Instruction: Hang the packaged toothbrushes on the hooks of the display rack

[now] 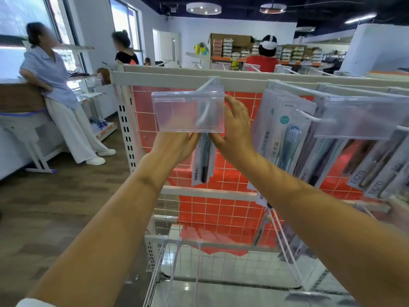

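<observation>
A bystander (pixel 55 89) in a pale shirt leans on a counter (pixel 20 96) at far left. The rack (pixel 168 79) stands centre, with a red grid panel (pixel 221 209) behind its hooks.

The left hand (pixel 174 145) reaches up under a clear tag holder (pixel 188 111) at the tip of the leftmost hook (pixel 204 85). Its fingers curl at the left edge of a pack (pixel 202 160) (a dark toothbrush in a pale sleeve) and appear to pinch it. The pack hangs upright below the holder; its top is hidden behind the holder, so whether it is on the hook cannot be told.

The right hand (pixel 234 129) grasps the pack's right edge, with fingers raised behind the holder's right end.

Just right, a row of hung packs (pixel 285 138) fills the neighbouring hook (pixel 307 115). More packs (pixel 376 171) hang at far right.
</observation>
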A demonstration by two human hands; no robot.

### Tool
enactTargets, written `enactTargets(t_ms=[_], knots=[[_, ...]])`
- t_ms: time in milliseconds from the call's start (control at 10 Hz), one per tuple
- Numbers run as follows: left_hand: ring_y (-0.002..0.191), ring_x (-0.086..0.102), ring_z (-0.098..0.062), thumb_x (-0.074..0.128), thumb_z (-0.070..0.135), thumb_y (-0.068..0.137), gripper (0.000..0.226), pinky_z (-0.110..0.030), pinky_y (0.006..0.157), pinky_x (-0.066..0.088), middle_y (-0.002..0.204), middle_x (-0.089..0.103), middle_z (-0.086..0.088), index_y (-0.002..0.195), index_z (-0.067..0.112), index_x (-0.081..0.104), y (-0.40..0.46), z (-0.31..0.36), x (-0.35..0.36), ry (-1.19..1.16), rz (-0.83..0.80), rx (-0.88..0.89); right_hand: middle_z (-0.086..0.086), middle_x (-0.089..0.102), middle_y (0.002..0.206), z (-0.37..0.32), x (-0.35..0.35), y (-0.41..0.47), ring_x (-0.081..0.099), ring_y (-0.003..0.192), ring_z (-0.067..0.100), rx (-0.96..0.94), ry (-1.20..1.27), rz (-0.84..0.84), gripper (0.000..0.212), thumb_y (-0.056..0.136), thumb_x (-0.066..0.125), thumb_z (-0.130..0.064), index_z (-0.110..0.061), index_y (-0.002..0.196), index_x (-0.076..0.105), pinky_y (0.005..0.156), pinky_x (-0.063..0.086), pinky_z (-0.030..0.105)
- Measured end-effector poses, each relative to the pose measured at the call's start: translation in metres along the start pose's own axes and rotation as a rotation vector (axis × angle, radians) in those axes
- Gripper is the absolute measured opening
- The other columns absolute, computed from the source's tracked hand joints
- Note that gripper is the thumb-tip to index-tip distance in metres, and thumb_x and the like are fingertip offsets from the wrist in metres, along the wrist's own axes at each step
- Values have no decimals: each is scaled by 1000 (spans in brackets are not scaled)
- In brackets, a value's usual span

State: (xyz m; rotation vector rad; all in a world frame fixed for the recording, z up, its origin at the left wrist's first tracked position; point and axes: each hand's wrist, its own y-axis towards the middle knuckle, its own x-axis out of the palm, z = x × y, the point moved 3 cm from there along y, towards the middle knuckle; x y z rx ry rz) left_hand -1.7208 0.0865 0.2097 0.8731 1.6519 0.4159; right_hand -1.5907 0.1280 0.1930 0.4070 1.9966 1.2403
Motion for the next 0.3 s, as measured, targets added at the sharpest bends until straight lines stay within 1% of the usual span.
enactTargets(t_ms=[100, 200, 300], knots=[[76, 55, -26, 41, 36, 97, 37, -37, 75, 47, 71, 51, -4, 109, 7, 61, -10, -4, -1, -317, -282, -264, 21, 51, 130, -9, -12, -8, 44, 123, 39, 15, -22, -2, 51, 81, 63, -19, -2, 127, 53, 102, 32, 43], [99, 60, -32, 43, 28, 97, 33, -43, 86, 50, 106, 63, -15, 115, 5, 57, -21, 1, -15, -498, -223, -217, 19, 51, 131, -22, -30, -21, 43, 125, 37, 23, -35, -34, 50, 82, 58, -20, -2, 128, 52, 104, 31, 43], [111, 55, -29, 48, 24, 94, 35, -41, 95, 45, 122, 58, -13, 124, 7, 52, -45, 0, -24, -508, -204, -229, 18, 46, 136, -35, -47, -37, 37, 130, 36, 63, -31, -88, 51, 83, 57, -18, -3, 131, 49, 109, 26, 46]])
